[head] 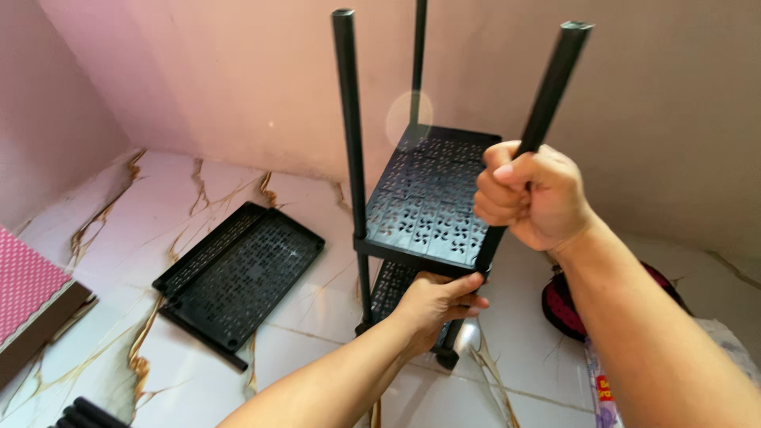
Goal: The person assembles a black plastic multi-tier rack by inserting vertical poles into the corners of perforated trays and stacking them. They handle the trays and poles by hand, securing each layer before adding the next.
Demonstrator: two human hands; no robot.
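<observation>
A black plastic rack stands on the floor, with a perforated shelf (428, 198) held between upright black poles. My right hand (531, 194) is clenched around the front right pole (555, 75), just above the shelf's corner. My left hand (434, 301) grips the shelf's front edge from below, thumb along the rim. A second shelf level shows under the first, partly hidden by my left hand. Two other poles (349, 119) rise at the left and back.
Two loose black perforated shelves (242, 273) lie stacked on the white marble floor at left. A pink patterned box (28, 297) is at far left. A dark red bag (559, 305) and plastic packaging (602, 388) lie at right. Pink walls close in behind.
</observation>
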